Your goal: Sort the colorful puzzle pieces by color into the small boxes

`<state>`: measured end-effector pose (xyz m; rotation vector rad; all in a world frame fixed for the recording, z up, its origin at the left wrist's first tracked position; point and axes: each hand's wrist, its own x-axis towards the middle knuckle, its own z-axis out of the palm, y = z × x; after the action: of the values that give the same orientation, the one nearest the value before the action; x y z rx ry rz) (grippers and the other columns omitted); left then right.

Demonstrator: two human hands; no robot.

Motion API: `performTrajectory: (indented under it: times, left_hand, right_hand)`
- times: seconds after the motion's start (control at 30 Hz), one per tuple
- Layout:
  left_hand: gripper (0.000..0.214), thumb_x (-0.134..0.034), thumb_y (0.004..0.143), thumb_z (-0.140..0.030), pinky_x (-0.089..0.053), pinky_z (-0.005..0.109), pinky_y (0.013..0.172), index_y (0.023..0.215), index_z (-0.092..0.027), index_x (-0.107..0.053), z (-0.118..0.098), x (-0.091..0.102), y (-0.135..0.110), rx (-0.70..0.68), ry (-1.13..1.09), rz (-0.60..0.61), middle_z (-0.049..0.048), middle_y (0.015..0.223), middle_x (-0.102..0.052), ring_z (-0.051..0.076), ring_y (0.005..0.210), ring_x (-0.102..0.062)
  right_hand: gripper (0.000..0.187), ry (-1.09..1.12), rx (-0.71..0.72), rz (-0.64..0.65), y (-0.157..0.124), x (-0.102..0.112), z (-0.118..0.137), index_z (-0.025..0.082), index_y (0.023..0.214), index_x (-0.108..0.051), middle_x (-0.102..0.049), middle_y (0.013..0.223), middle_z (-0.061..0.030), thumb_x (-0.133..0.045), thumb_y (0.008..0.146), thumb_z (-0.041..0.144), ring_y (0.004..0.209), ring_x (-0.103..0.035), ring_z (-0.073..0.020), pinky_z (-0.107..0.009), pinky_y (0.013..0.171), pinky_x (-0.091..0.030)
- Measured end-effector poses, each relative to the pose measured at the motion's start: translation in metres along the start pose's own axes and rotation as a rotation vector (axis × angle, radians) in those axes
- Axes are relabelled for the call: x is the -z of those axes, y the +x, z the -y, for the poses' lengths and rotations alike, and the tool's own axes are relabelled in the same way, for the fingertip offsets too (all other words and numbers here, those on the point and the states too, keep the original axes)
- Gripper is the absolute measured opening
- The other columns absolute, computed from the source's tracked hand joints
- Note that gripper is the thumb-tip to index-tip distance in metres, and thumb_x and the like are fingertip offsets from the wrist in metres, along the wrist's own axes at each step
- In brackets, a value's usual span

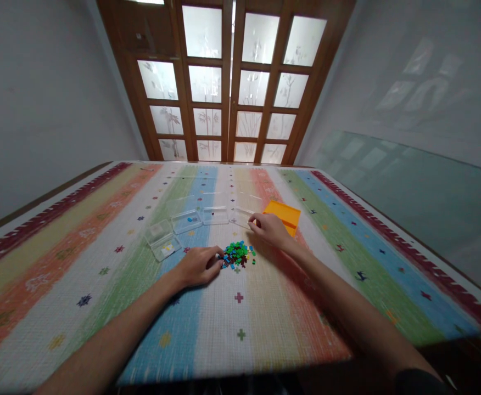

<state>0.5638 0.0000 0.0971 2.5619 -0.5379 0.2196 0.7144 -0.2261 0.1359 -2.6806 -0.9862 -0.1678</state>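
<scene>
Pile of small bricks (235, 253) on the striped tablecloth (219, 334), mostly green with blue and dark red-brown mixed in, a few yellow at its right side, some strays just off its right edge. Left hand (200, 266) at the pile's left edge, fingers curled, thumb and fingertips at the outer bricks; can't make out if a brick is gripped. Right hand (270, 227) beyond the pile and a bit right, above the tablecloth, fingers bent in and tips close together at a clear box (240, 218); any piece between the tips is too small to see.

Three more clear boxes with lids up make an arc beyond and left of the pile: a box with yellow pieces (175, 245) farthest left of it, next a box with a blue piece (179, 224), then a box with a dark piece (221, 218) almost straight beyond the pile. Orange box (290, 213) lies beyond and right of the pile, partly hidden by the right hand. Dark cuff (417, 381) on the right arm, well nearer than the pile. Wooden doors (226, 109) with frosted panes far beyond the pile
</scene>
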Motion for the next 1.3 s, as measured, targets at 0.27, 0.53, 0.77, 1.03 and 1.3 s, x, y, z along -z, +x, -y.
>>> performTrajectory:
  times: [0.27,0.53,0.77,1.03,1.3]
  left_hand:
    - [0.021,-0.048,0.088,-0.022,-0.037,0.025,0.058,0.099,-0.019,-0.065,0.0,0.0,-0.001,-0.002,0.005,-0.017,-0.002,0.061,-0.06,0.014,0.054,-0.053]
    - [0.021,-0.05,0.087,-0.022,-0.035,0.025,0.056,0.099,-0.019,-0.067,0.007,-0.005,-0.002,-0.011,0.075,-0.036,-0.0019,0.059,-0.06,0.014,0.051,-0.054]
    - [0.024,-0.05,0.089,-0.024,-0.036,0.024,0.055,0.102,-0.018,-0.068,0.007,-0.003,-0.003,0.028,0.11,-0.049,-0.0012,0.058,-0.061,0.014,0.051,-0.055]
    - [0.02,-0.05,0.091,-0.026,-0.036,0.023,0.056,0.093,-0.018,-0.069,0.008,-0.003,-0.003,-0.002,0.075,-0.048,-0.0009,0.059,-0.063,0.013,0.052,-0.056]
    - [0.027,-0.049,0.096,-0.029,-0.041,0.025,0.061,0.1,-0.017,-0.072,0.018,0.013,0.002,0.089,0.193,-0.193,0.0021,0.064,-0.064,0.015,0.057,-0.057]
  right_hand:
    - [0.03,-0.148,-0.095,0.073,0.034,-0.009,0.006,0.016,0.111,-0.075,-0.077,0.102,-0.0137,-0.05,0.098,0.025,0.091,-0.069,-0.0235,-0.027,0.07,-0.042]
    - [0.033,-0.208,-0.122,0.118,0.039,-0.011,0.009,0.014,0.103,-0.08,-0.077,0.104,-0.019,-0.049,0.095,0.022,0.092,-0.071,-0.027,-0.03,0.071,-0.045]
    - [0.033,-0.167,-0.029,0.076,0.003,0.006,0.013,0.016,0.108,-0.078,-0.078,0.097,-0.0142,-0.05,0.096,0.027,0.088,-0.07,-0.0249,-0.029,0.069,-0.041]
    - [0.029,0.114,0.052,0.0,-0.064,-0.01,0.009,0.018,0.091,-0.078,-0.077,0.081,-0.0069,-0.049,0.09,0.023,0.069,-0.066,-0.0175,-0.027,0.065,-0.039]
    - [0.029,0.191,0.058,-0.071,-0.064,-0.017,0.008,0.017,0.088,-0.077,-0.076,0.077,-0.0068,-0.049,0.089,0.025,0.067,-0.065,-0.0175,-0.028,0.064,-0.039]
